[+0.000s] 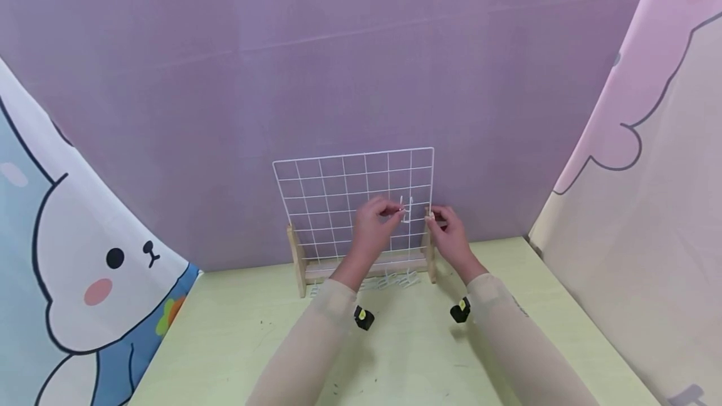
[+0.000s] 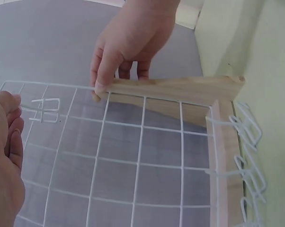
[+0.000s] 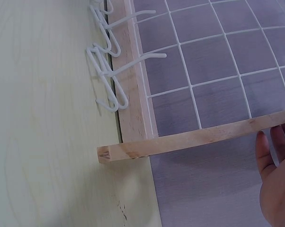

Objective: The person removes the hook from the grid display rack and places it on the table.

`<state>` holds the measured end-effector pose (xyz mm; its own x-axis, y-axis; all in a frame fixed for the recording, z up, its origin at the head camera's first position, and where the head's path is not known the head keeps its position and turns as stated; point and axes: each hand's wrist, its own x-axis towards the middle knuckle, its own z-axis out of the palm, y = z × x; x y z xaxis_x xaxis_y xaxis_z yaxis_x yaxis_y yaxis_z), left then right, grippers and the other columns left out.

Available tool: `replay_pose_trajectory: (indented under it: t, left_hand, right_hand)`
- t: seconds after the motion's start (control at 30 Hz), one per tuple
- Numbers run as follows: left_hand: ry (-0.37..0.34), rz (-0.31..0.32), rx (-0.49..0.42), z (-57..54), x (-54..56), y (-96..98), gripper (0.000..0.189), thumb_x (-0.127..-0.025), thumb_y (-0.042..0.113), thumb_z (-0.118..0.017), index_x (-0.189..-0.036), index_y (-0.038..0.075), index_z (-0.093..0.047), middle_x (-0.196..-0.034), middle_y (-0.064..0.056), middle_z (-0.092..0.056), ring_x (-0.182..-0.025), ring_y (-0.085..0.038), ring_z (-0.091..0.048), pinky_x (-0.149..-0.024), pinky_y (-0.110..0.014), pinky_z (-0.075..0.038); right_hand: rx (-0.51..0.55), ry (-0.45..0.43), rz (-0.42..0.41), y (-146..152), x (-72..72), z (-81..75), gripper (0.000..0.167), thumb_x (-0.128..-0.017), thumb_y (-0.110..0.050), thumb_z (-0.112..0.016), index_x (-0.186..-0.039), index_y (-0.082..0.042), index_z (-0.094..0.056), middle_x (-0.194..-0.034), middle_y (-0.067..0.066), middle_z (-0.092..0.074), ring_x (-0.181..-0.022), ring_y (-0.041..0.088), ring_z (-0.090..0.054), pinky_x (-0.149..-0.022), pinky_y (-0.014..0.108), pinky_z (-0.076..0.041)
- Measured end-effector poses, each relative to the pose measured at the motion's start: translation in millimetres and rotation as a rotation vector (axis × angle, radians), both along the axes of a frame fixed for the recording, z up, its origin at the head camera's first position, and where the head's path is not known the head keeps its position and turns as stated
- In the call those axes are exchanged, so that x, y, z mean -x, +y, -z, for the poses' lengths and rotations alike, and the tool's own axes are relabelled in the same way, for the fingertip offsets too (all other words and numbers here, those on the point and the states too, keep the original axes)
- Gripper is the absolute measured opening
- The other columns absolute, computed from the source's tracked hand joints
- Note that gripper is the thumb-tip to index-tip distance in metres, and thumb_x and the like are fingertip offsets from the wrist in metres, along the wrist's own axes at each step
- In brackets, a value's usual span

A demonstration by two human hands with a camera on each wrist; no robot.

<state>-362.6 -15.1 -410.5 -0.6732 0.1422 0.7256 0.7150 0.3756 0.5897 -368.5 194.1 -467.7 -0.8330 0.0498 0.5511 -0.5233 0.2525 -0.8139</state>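
A white wire grid panel (image 1: 333, 194) stands upright in a wooden stand (image 1: 296, 262) on the table. My left hand (image 1: 369, 230) pinches the stem of a white wire hook (image 2: 50, 110), which lies against the grid's front near its right side. Whether the hook is caught on the wires I cannot tell. With thumb and fingers my right hand (image 1: 454, 240) grips the top of the stand's right wooden upright (image 2: 190, 87) beside the grid's edge; part of that hand is out of frame in the right wrist view.
Several more white wire hooks (image 3: 107, 75) lie along the stand's front bar at the foot of the grid. The pale yellow table (image 1: 225, 331) meets a purple backdrop (image 1: 361, 67) behind the grid. Printed cloths (image 1: 101, 255) hang at both sides.
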Motion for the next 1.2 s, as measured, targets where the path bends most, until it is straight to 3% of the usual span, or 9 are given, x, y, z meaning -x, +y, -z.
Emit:
replay_pose_trajectory:
  t: [0.3,0.5,0.7,0.9,1.2]
  left_hand:
    - [-0.049,0.023,0.004,9.0,-1.7,-19.4,0.006,-0.096,0.005,-0.087,-0.101,0.006,-0.083,-0.099,-0.001,-0.077,-0.093,-0.016,-0.072,-0.087,-0.027,-0.063]
    - [-0.093,0.002,0.045,15.3,-4.7,-34.1,0.006,-0.097,0.009,-0.087,-0.101,0.01,-0.084,-0.097,0.003,-0.075,-0.093,-0.015,-0.071,-0.085,-0.029,-0.062]
    - [-0.172,-0.007,0.067,22.7,-8.9,-48.1,0.006,-0.097,0.009,-0.087,-0.102,0.012,-0.084,-0.098,0.005,-0.075,-0.096,-0.016,-0.069,-0.087,-0.032,-0.062]
    - [-0.193,-0.012,0.11,27.7,-14.0,-59.0,0.007,-0.097,0.007,-0.086,-0.103,0.01,-0.083,-0.099,0.003,-0.075,-0.096,-0.017,-0.07,-0.086,-0.031,-0.063]
    - [-0.246,0.009,0.166,38.9,-19.0,-77.6,0.006,-0.099,0.01,-0.084,-0.105,0.011,-0.083,-0.097,0.007,-0.075,-0.093,-0.014,-0.069,-0.084,-0.031,-0.062]
  right_hand:
    - [-0.01,-0.024,-0.008,0.4,-2.4,-1.7,0.025,-0.109,0.003,-0.064,-0.133,0.012,-0.066,-0.123,0.029,-0.061,-0.105,0.023,-0.059,-0.083,0.018,-0.052]
    - [-0.014,-0.037,0.006,4.1,17.1,15.4,0.026,-0.111,0.001,-0.063,-0.134,0.012,-0.065,-0.124,0.03,-0.06,-0.107,0.029,-0.059,-0.081,0.014,-0.05]
    - [-0.027,-0.041,0.022,9.4,32.9,31.5,0.029,-0.112,-0.007,-0.065,-0.137,0.007,-0.066,-0.126,0.023,-0.062,-0.11,0.027,-0.059,-0.083,0.015,-0.05]
    - [-0.026,-0.041,0.017,12.1,35.0,33.1,0.028,-0.111,-0.01,-0.067,-0.136,0.004,-0.068,-0.122,0.016,-0.062,-0.107,0.024,-0.061,-0.082,0.018,-0.054]
    - [-0.023,-0.038,0.016,11.9,35.2,33.3,0.027,-0.111,-0.009,-0.067,-0.135,0.003,-0.069,-0.121,0.017,-0.063,-0.109,0.028,-0.062,-0.083,0.021,-0.054]
